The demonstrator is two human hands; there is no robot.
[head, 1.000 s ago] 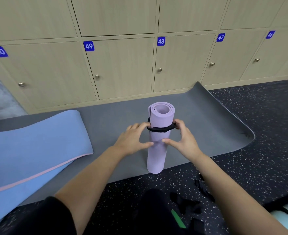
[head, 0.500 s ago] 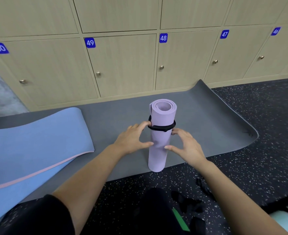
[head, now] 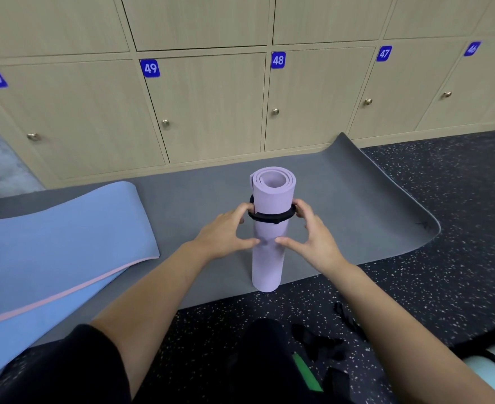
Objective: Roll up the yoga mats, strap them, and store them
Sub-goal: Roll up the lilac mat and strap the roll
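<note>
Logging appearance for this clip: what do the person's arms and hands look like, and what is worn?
Both forearms are bare. A black short sleeve covers the left upper arm; the right arm shows no sleeve in frame. The left hand and right hand carry no gloves, rings or watch.

A rolled mat, a strap around it, stands upright on an unrolled mat before the lockers; a third mat lies left.
</note>
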